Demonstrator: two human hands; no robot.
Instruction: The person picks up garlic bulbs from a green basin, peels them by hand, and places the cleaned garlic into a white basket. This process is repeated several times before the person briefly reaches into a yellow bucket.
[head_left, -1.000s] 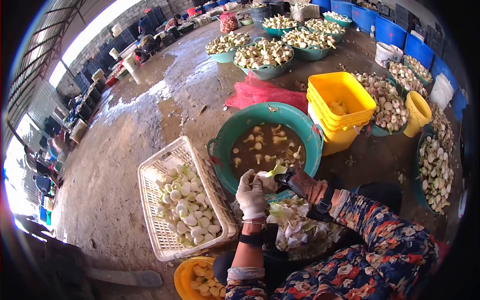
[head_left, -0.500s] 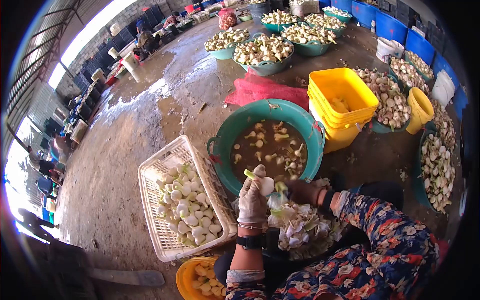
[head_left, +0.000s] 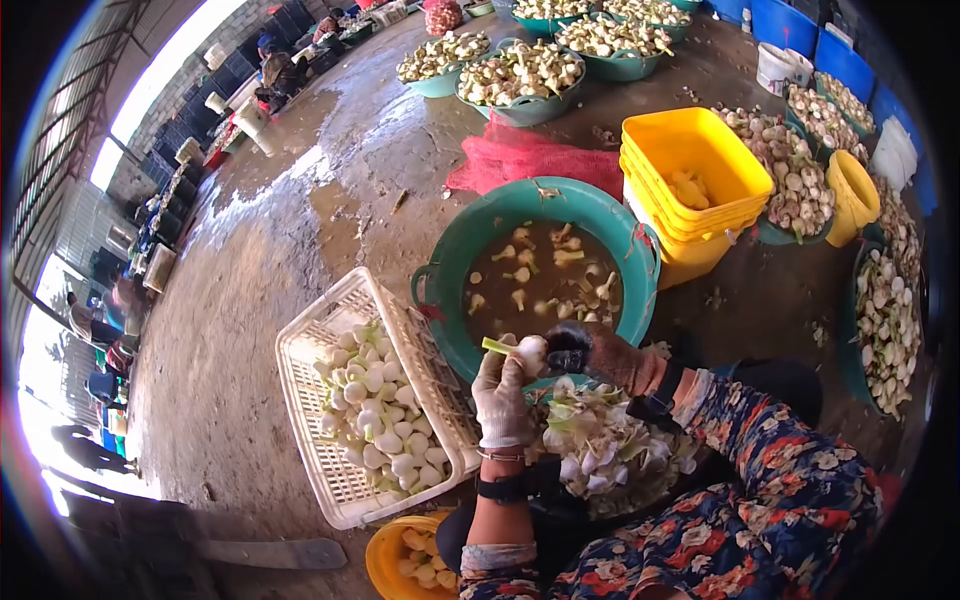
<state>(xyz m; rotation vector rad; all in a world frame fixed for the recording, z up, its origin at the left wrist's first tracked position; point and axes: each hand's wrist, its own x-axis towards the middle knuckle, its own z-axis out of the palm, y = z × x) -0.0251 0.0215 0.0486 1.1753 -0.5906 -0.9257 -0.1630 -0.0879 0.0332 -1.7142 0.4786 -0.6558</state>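
Note:
My left hand [head_left: 503, 398], in a white glove, grips a peeled garlic bulb [head_left: 532, 354] whose cut green stem points left. Dark-gloved, my right hand [head_left: 605, 357] is close against the bulb's right side with its fingers bent; whatever is in them, if anything, is hidden. Both hands are over the near rim of a green tub [head_left: 436, 262], where garlic bulbs lie in brown water. Below the hands is a heap of garlic skins [head_left: 610, 445]. To the left stands a white plastic crate [head_left: 318, 445] with many peeled bulbs.
Stacked yellow buckets [head_left: 690, 225] stand right of the tub, with a red mesh sack [head_left: 530, 160] behind it. A yellow bucket [head_left: 385, 560] holding cloves is at the lower left. Tubs of garlic [head_left: 525, 75] line the back and right. Other people sit far left.
My right hand has come up from the skins to the bulb. My left hand has lowered slightly and the bulb is turned, its stem now pointing more sideways.

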